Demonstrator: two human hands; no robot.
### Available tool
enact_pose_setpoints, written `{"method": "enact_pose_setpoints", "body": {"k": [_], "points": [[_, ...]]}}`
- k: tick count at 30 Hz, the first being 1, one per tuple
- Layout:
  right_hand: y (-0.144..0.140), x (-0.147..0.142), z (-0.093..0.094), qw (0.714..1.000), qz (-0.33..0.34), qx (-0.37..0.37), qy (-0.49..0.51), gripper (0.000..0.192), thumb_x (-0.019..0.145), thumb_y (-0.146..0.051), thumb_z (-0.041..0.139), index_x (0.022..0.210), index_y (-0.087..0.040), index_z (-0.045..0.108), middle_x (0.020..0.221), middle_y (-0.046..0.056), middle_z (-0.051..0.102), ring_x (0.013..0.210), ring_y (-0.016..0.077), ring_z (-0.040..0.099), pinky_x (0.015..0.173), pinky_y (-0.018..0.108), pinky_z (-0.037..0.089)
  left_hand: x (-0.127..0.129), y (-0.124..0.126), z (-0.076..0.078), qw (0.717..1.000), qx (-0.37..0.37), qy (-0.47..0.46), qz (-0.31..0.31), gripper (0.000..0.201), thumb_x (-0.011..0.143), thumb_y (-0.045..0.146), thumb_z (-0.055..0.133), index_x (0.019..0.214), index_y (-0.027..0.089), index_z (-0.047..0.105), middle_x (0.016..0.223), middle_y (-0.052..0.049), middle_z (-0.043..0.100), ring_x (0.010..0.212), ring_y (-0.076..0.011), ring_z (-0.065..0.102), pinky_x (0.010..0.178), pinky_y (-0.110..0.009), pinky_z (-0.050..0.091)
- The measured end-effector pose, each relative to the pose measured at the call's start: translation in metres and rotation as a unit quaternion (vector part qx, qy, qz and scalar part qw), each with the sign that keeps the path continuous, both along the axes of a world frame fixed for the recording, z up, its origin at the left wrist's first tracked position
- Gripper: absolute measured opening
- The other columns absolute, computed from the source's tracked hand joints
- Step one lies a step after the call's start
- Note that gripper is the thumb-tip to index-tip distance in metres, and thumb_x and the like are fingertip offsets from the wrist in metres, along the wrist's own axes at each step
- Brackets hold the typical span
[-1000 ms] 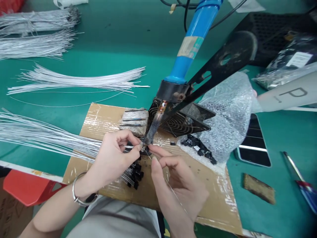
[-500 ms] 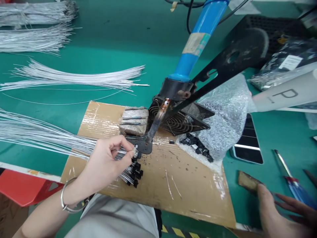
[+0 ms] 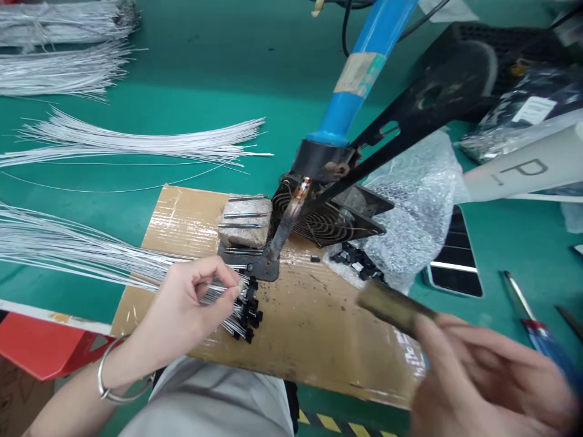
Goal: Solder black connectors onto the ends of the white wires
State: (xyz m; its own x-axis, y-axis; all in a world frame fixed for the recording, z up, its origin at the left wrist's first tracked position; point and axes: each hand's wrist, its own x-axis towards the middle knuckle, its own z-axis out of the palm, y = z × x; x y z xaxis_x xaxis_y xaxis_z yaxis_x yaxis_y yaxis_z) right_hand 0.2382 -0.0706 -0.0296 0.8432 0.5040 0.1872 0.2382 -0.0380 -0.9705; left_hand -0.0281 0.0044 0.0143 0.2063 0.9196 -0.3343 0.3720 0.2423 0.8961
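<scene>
My left hand (image 3: 191, 300) pinches a thin silver wire from the bundle of wires (image 3: 82, 255) that fans across the cardboard sheet (image 3: 319, 328); the wire ends carry small black components (image 3: 248, 312). My right hand (image 3: 483, 376), blurred at the lower right, holds a flat brown sponge-like pad (image 3: 394, 306) raised over the cardboard. A blue-handled soldering iron (image 3: 346, 97) hangs in a black stand, its tip (image 3: 276, 252) resting on a dark metal plate just beyond my left fingers.
A black fan grille (image 3: 328, 221) and bubble wrap (image 3: 414, 200) with small black parts (image 3: 357, 261) lie behind the cardboard. More wire bundles (image 3: 136, 142) lie on the green mat at the left. A phone (image 3: 455, 267) and a screwdriver (image 3: 532, 321) lie at the right.
My right hand left the iron tip, reached to the lower right, picked up the brown pad and lifted it toward the cardboard. My left hand drew back slightly with its wire.
</scene>
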Motion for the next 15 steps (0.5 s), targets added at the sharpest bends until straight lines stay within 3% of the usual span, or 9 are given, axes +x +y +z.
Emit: {"method": "enact_pose_setpoints", "body": {"k": [2, 5, 11, 15], "points": [[0.017, -0.040, 0.005, 0.994, 0.102, -0.032, 0.010, 0.022, 0.073, -0.024, 0.093, 0.087, -0.023, 0.075, 0.094, 0.006, 0.076, 0.084, 0.0230, 0.072, 0.076, 0.038, 0.059, -0.001, -0.004, 0.002, 1.000, 0.003, -0.012, -0.003, 0.014, 0.087, 0.024, 0.067, 0.074, 0.020, 0.067, 0.083, -0.004, 0.075, 0.077, -0.0173, 0.067, 0.066, -0.028, 0.048], [0.040, -0.080, 0.001, 0.970, 0.227, -0.009, 0.082, 0.019, 0.080, -0.020, 0.084, 0.084, -0.022, 0.066, 0.090, 0.003, 0.075, 0.080, 0.0172, 0.073, 0.068, 0.027, 0.060, -0.005, -0.012, 0.005, 1.000, -0.003, -0.029, -0.007, 0.015, 0.090, 0.024, 0.067, 0.075, 0.021, 0.068, 0.082, -0.004, 0.075, 0.076, -0.0171, 0.067, 0.065, -0.027, 0.050], [0.054, -0.100, -0.002, 0.934, 0.315, -0.011, 0.166, 0.025, 0.084, -0.021, 0.077, 0.078, -0.023, 0.053, 0.090, 0.001, 0.073, 0.080, 0.0122, 0.070, 0.069, 0.021, 0.057, -0.012, -0.020, 0.007, 0.999, -0.015, -0.045, -0.001, 0.015, 0.090, 0.020, 0.067, 0.075, 0.022, 0.069, 0.085, -0.005, 0.076, 0.080, -0.0180, 0.071, 0.073, -0.027, 0.056], [0.048, -0.098, -0.001, 0.925, 0.327, -0.001, 0.192, 0.027, 0.086, -0.021, 0.077, 0.077, -0.023, 0.052, 0.089, 0.000, 0.071, 0.079, 0.0111, 0.067, 0.070, 0.020, 0.054, -0.014, -0.020, 0.004, 0.998, -0.022, -0.051, -0.008, 0.014, 0.090, 0.020, 0.067, 0.076, 0.022, 0.069, 0.085, -0.005, 0.075, 0.081, -0.0188, 0.071, 0.071, -0.028, 0.056]]}}
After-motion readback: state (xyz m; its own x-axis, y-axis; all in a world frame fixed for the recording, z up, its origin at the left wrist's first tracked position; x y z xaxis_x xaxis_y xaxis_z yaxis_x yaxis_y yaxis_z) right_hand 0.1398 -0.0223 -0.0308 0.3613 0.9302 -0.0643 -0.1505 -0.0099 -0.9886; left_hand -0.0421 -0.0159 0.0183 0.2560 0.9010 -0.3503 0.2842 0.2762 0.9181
